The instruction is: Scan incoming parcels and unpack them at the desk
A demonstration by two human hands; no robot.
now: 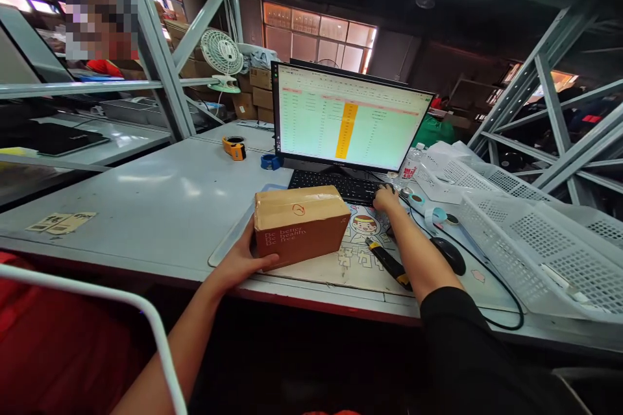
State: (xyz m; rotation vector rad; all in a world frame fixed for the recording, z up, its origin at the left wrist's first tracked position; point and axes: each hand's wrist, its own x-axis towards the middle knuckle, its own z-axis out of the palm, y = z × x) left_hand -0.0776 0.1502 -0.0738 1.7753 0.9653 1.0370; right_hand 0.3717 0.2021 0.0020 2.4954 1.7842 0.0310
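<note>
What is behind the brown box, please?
Behind the brown box: the keyboard, a blue object, then the monitor. The box hides part of the keyboard's near edge and anything lower there.

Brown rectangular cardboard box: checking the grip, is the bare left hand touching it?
Touching: in the head view, the left hand holds the box, thumb across its front.

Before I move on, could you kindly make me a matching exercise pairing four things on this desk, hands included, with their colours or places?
Things
1. Box
2. Left hand
3. Right hand
4. Utility knife

Colours and places
A. At the right end of the keyboard
B. Yellow and black, lying beside the right forearm
C. Brown, with white lettering on one side
D. Thumb on the box's lettered side

Pairs: 1-C, 2-D, 3-A, 4-B
</note>
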